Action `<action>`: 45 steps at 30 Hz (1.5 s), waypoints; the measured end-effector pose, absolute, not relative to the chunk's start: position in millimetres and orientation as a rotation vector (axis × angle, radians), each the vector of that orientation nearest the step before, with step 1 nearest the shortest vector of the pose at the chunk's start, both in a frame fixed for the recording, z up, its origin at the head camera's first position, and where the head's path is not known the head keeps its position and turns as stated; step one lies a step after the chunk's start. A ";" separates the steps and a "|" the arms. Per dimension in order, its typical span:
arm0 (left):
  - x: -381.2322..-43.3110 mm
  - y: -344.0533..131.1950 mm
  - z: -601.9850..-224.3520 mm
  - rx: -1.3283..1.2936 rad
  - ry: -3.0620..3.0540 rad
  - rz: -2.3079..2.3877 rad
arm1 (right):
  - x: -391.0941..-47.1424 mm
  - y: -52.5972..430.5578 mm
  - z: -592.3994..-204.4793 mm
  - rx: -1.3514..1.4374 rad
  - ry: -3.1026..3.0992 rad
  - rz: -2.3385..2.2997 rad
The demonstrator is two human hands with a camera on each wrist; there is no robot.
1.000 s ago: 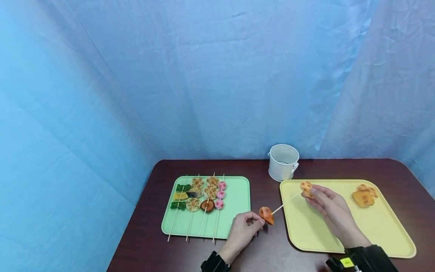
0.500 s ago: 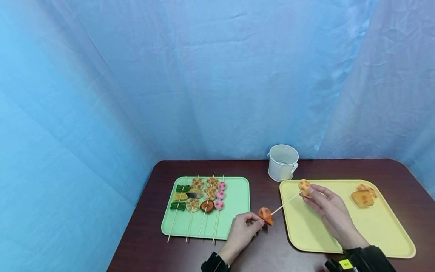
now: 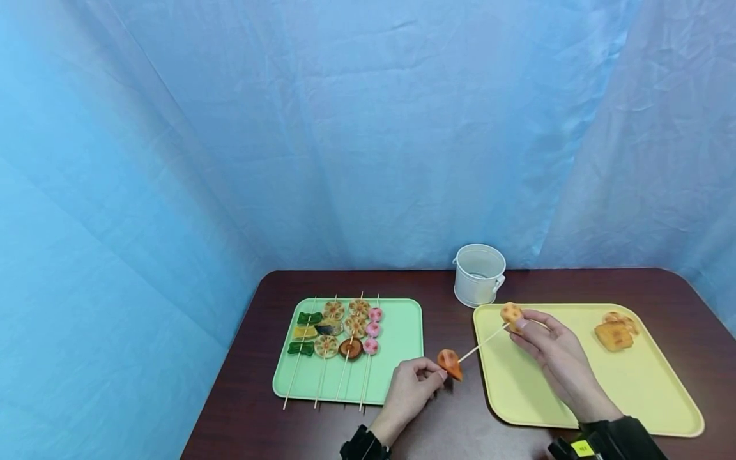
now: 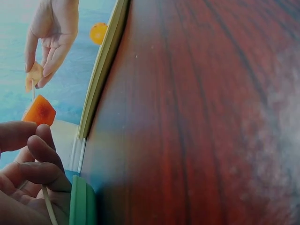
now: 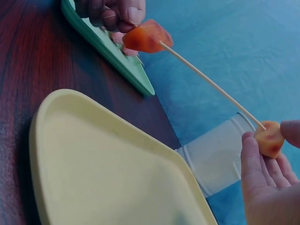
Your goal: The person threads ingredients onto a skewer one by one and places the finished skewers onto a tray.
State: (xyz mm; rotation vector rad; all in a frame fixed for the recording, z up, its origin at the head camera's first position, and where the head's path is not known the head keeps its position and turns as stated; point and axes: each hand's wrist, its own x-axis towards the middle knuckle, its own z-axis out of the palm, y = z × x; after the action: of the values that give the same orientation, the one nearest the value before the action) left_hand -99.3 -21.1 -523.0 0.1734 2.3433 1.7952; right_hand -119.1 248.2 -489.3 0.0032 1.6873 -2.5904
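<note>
My left hand (image 3: 408,390) pinches a thin wooden skewer (image 5: 211,82) just below an orange, wedge-like piece of toy food (image 3: 450,364) threaded on it. The stick's lower end (image 4: 48,206) runs under the palm in the left wrist view. Over the yellow tray's left part, my right hand (image 3: 560,361) holds a small browned yellow food piece (image 5: 270,140) between thumb and fingers. The skewer's far tip meets that piece; how deep it goes is hidden. Bare stick shows between the two pieces.
A green tray (image 3: 402,377) at left bears several filled skewers, among them one with pink balls (image 3: 373,329). On the yellow tray (image 3: 661,409) lie browned food pieces (image 3: 614,335) at the right. A white bucket (image 3: 477,287) stands behind, between the trays.
My right hand has shifted slightly left with the yellow piece, bringing it onto the skewer's tip. The left hand and the orange piece have stayed nearly still.
</note>
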 end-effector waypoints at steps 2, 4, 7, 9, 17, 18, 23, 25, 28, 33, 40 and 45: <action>-99.2 -21.0 -522.6 0.174 2.337 1.803 | -119.0 247.2 -489.4 -0.001 1.715 -2.572; -99.1 -21.1 -521.8 0.173 2.331 1.808 | -119.1 246.5 -489.7 0.004 1.743 -2.551; -99.0 -21.4 -520.5 0.169 2.325 1.807 | -119.2 245.2 -489.7 0.031 1.785 -2.523; -98.9 -21.7 -519.6 0.170 2.322 1.806 | -119.0 244.3 -489.4 0.054 1.812 -2.502; -99.0 -20.0 -518.4 0.170 2.335 1.800 | -116.2 236.4 -488.4 0.046 1.858 -2.462; -99.1 -19.7 -518.4 0.171 2.337 1.800 | -116.1 235.2 -488.6 0.048 1.872 -2.452; -99.0 -18.4 -517.3 0.180 2.343 1.799 | -115.5 230.4 -490.2 0.055 1.911 -2.407; -98.8 -17.9 -516.7 0.180 2.346 1.799 | -114.7 229.1 -490.4 0.044 1.903 -2.405; -98.7 -17.3 -516.5 0.172 2.346 1.803 | -113.6 226.9 -490.7 0.041 1.894 -2.402; -99.6 -16.5 -516.0 0.162 2.358 1.802 | -112.5 221.3 -492.3 0.061 1.900 -2.375; -99.5 -14.9 -512.8 0.165 2.381 1.802 | -110.3 209.5 -493.9 0.149 2.002 -2.237; -99.0 -14.0 -511.8 0.184 2.430 1.791 | -108.8 202.0 -495.0 0.211 2.056 -2.164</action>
State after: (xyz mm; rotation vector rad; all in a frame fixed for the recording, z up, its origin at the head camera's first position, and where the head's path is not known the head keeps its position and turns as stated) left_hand -99.0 -14.0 -511.8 0.1842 2.4299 1.7912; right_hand -108.8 202.0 -495.0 0.2109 2.0558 -2.1639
